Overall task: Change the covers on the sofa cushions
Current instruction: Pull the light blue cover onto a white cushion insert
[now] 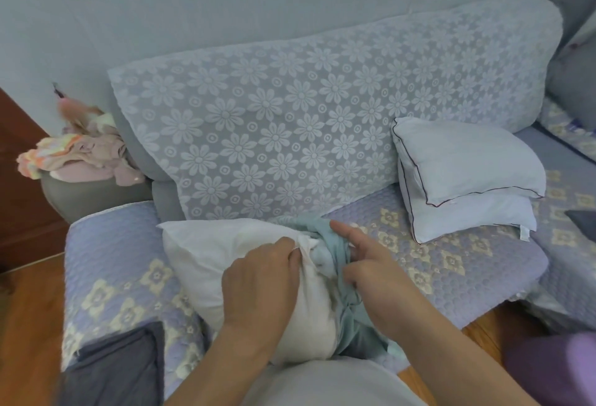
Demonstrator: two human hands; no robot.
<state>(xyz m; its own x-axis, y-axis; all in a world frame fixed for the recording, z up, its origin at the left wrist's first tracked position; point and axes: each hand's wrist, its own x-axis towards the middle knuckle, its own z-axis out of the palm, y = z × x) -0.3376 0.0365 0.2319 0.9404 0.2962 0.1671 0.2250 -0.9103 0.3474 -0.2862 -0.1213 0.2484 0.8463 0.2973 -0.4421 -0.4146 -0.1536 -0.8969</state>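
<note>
A bare white cushion insert (pixel 225 263) lies on the sofa seat (pixel 451 276), long axis left to right. The left hand (pixel 258 279) pinches its right end; the right hand (pixel 377 271) grips the bunched teal cover (pixel 335 244), forefinger extended.

Under the left hand (pixel 258 279) the pillow (pixel 206 263) is plain white cloth, matt and softly creased. The cover (pixel 338 244) bunched under the right hand (pixel 377 273) is thin teal fabric, smooth and wrinkled. Beneath both hands the seat pad (pixel 451 279) is quilted lilac cloth with a pebbled surface. Beyond the hands the lace throw (pixel 290 121) is flower-patterned. Left of the left hand the floor (pixel 29 325) is glossy wood.
</note>
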